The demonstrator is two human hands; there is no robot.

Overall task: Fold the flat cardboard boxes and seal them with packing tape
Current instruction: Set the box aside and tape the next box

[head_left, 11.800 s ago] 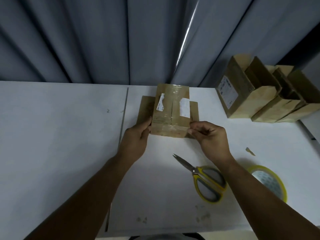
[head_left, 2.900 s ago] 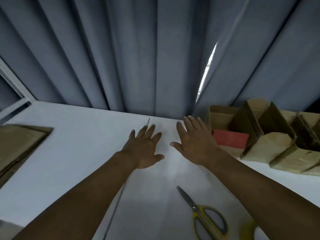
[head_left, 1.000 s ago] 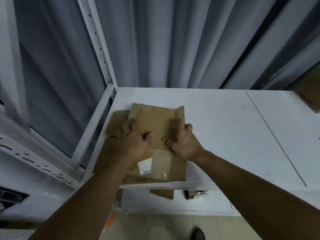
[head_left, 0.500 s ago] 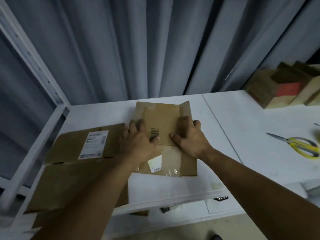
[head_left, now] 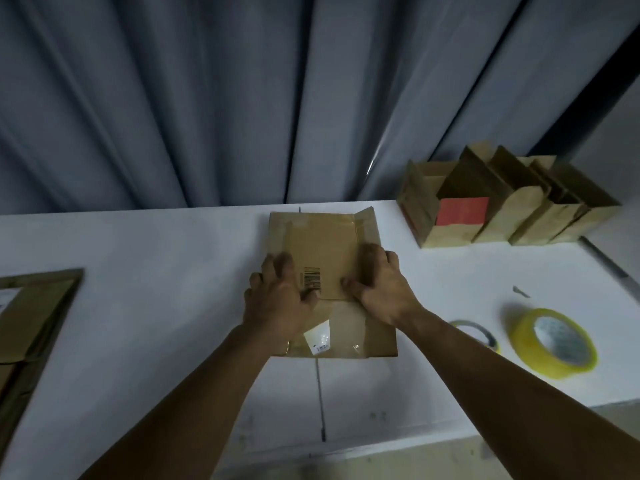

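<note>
A flat brown cardboard box (head_left: 325, 244) with a barcode and a white label lies in the middle of the white table (head_left: 156, 271). Old clear tape shines on its near part. My left hand (head_left: 277, 299) rests on the box's left side, thumb beside the barcode. On the right side lies my right hand (head_left: 381, 289), fingers spread over a flap. Whether any fingers reach under an edge is hidden. A yellow roll of packing tape (head_left: 554, 344) lies to the right, apart from both hands.
Several folded open boxes (head_left: 502, 209), one with a red panel, stand at the back right. A stack of flat boxes (head_left: 31, 313) lies at the left edge. A yellow-rimmed ring (head_left: 474, 332), probably the scissors' handle, shows behind my right forearm. Grey curtains hang behind.
Both hands have brought the flat box from the stack at the left to the table's middle. My view has swung right, so the tape roll and the folded boxes show again.
</note>
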